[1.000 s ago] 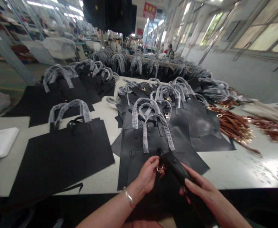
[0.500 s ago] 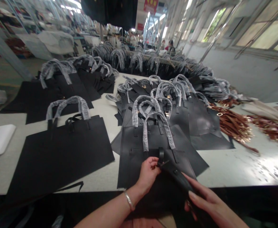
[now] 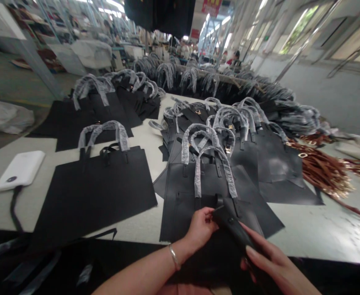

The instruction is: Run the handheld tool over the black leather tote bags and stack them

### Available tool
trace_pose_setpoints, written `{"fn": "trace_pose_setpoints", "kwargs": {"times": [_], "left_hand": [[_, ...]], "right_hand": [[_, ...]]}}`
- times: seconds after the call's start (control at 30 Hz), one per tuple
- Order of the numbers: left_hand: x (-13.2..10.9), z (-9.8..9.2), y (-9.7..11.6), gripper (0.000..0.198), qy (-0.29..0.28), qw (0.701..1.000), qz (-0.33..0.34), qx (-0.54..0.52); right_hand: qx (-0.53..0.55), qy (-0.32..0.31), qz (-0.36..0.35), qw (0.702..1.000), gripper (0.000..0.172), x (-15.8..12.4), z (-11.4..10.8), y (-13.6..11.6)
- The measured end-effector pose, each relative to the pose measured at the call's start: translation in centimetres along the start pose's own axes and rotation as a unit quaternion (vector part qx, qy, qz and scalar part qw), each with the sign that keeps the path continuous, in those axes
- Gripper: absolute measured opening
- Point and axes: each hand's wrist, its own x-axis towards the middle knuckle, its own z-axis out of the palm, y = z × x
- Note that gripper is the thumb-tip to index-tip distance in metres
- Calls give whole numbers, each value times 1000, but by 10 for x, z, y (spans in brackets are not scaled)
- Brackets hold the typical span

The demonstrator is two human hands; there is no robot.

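My left hand [image 3: 201, 228] pinches the upper end of a narrow black leather strap [image 3: 233, 227] at the near edge of the table. My right hand [image 3: 270, 264] grips the lower end of the same strap, fingers curled along it. The strap runs slanting between the two hands, just in front of a flat black bag panel [image 3: 210, 188] whose handle [image 3: 215, 170] is wrapped in grey film. A silver bangle sits on my left wrist.
Several more black bag panels with wrapped handles lie in stacks over the white table [image 3: 315, 233]; one large panel [image 3: 96, 188] lies to the left. A white power bank [image 3: 20, 169] with a cord rests far left. Brown straps with gold buckles [image 3: 324, 172] are piled at the right.
The gold buckle seen at my left fingers a second ago is out of sight. Both hands stay on the strap; the view has shifted, so the table sits further right.
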Motion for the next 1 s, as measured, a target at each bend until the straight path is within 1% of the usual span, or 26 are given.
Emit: {"fn": "trace_pose_setpoints", "kwargs": {"times": [0.07, 0.13, 0.23, 0.3, 0.33, 0.37, 0.43, 0.47, 0.5, 0.53, 0.6, 0.7, 0.83, 0.93, 1.0], "left_hand": [[-3, -1, 0, 30, -17, 998, 12, 53], [-12, -4, 4, 29, -29, 990, 27, 134], [-33, -14, 19, 27, -42, 961, 59, 268], [-46, -27, 31, 26, -35, 927, 76, 366], [-50, -35, 37, 26, -17, 904, 82, 420], [-53, -44, 43, 27, 16, 877, 85, 472], [-54, -63, 53, 28, 106, 822, 72, 555], [-52, -72, 56, 27, 145, 799, 59, 580], [-51, -79, 58, 24, 168, 783, 44, 598], [-48, -85, 59, 20, 178, 771, 33, 611], [-45, -91, 59, 12, 169, 759, 24, 629], [-41, -93, 56, 12, 158, 754, 25, 637], [-40, -93, 55, 14, 164, 755, 27, 635], [-39, -93, 57, 17, 162, 752, 22, 638], [-39, -91, 59, 18, 156, 753, 14, 639]], "right_hand": [[-8, 28, -25, 999, 93, 7, 5, -7], [-19, 25, -42, 999, 94, 15, 10, -18], [-46, -34, -58, 997, 91, 28, 21, -37], [-71, -74, -63, 993, 88, 38, 30, -46], [-80, -92, -64, 990, 85, 44, 36, -50], [-88, -110, -62, 988, 83, 49, 41, -52], [-96, -143, -49, 984, 79, 59, 52, -57], [-97, -157, -40, 982, 76, 63, 57, -59], [-99, -167, -31, 980, 74, 68, 61, -61], [-101, -175, -23, 979, 73, 72, 65, -63], [-104, -184, -12, 977, 72, 81, 73, -68], [-91, -198, 0, 976, 70, 96, 78, -74], [-60, -221, 8, 973, 67, 109, 74, -76], [-53, -236, 21, 970, 66, 111, 70, -78], [-46, -241, 32, 969, 64, 111, 71, -80]]}}
